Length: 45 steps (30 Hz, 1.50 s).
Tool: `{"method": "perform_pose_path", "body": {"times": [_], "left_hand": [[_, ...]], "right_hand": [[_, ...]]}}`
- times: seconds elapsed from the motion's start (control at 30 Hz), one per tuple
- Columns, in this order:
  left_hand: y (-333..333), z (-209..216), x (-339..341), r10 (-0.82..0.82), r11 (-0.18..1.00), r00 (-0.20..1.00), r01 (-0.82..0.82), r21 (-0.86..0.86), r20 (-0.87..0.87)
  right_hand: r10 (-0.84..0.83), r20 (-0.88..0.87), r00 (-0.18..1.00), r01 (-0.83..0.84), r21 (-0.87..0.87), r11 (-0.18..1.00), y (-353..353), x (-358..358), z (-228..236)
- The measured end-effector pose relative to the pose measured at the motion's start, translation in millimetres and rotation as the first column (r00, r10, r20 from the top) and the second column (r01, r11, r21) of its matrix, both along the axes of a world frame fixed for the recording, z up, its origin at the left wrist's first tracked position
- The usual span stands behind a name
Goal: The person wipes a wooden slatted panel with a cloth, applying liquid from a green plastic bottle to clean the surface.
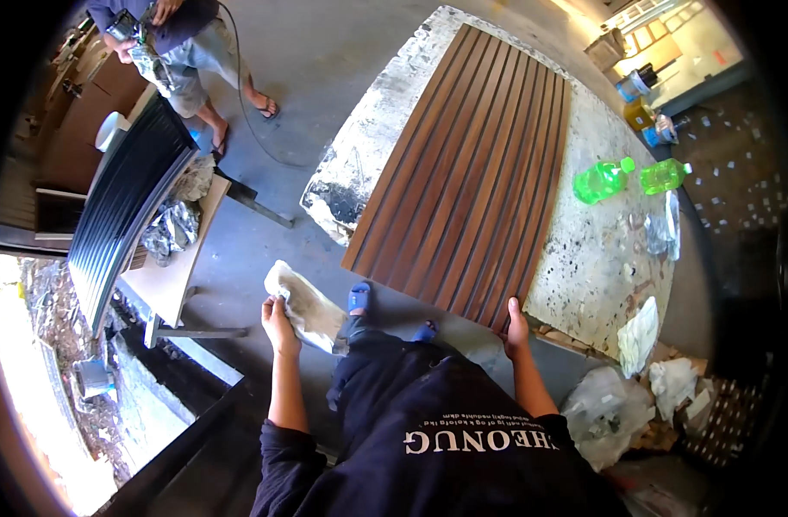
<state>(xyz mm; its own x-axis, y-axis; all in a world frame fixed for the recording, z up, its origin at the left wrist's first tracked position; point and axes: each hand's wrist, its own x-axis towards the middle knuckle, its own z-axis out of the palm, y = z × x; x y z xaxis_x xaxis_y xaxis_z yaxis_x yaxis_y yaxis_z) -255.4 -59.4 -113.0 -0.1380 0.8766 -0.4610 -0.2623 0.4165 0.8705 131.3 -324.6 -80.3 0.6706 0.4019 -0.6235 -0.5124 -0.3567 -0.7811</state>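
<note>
Left hand [279,327] closed on a whitish cloth [303,302], held off the panel's near left side. Right hand [516,332] gripping the near right corner of the brown slatted panel [463,172], thumb at the edge, other fingers mostly hidden. Panel lies slats up on a white, stained table [601,254], near end jutting past the table edge. Two green bottles [599,183] right of it; another white cloth [639,334] at the near right corner. Over left: black ribbed panel [135,185], tilted. Beyond it, another person [187,47] holding a tool.
</note>
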Motion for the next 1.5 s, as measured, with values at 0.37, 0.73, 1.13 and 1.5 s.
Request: {"method": "perform_pose_path", "body": {"times": [0.37,0.73,1.13,1.5], "left_hand": [[77.1,140.0,59.3,-0.187,0.892,0.761,0.397,-0.218,0.622],[44.9,73.5,184.8,-0.104,0.016,0.270,0.963,0.270,-0.957],[84.9,61.1,277.9,-0.002,0.099,0.258,0.961,0.256,-0.966],[176.1,48.5,383.4,0.285,0.187,0.207,0.946,0.266,-0.936]], "right_hand": [[-0.241,0.212,0.947,0.286,-0.213,0.934,-21.0,-16.5,-14.2],[-0.155,0.817,0.555,0.192,0.055,0.980,110.8,28.2,44.3],[0.732,0.628,0.263,0.028,-0.763,0.645,228.1,141.1,34.9],[0.652,0.731,0.203,-0.010,-0.664,0.748,227.0,147.0,31.8]]}}
